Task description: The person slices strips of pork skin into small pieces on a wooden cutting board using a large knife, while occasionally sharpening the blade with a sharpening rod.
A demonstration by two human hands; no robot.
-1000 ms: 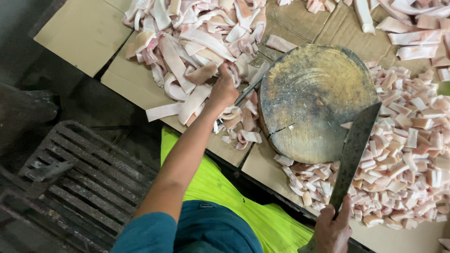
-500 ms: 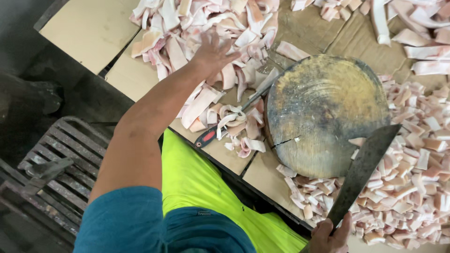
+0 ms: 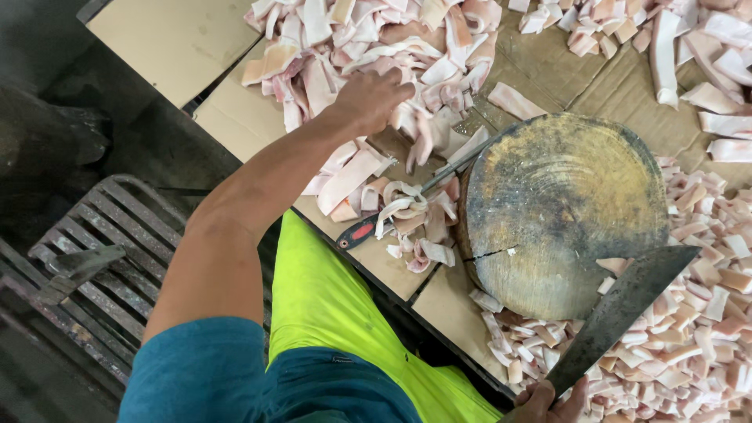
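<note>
In the head view the left hand [image 3: 374,95] reaches into the heap of long uncut pork-skin strips [image 3: 368,55] on the cardboard-covered table [image 3: 180,39], fingers curled over 1 strip though whether it is gripped cannot be told, while the right hand [image 3: 548,401] is closed around the handle of a cleaver [image 3: 623,313] held over the edge of the round wooden chopping block [image 3: 564,211]. The block lies bare, a large pile of small cut pieces [image 3: 697,337] sits to its right, and many long strips remain, so the cutting looks partly done.

The left hand [image 3: 374,98] has reached farther up into the heap of pork skin strips [image 3: 368,47]; the cleaver [image 3: 619,317] has shifted slightly.
</note>
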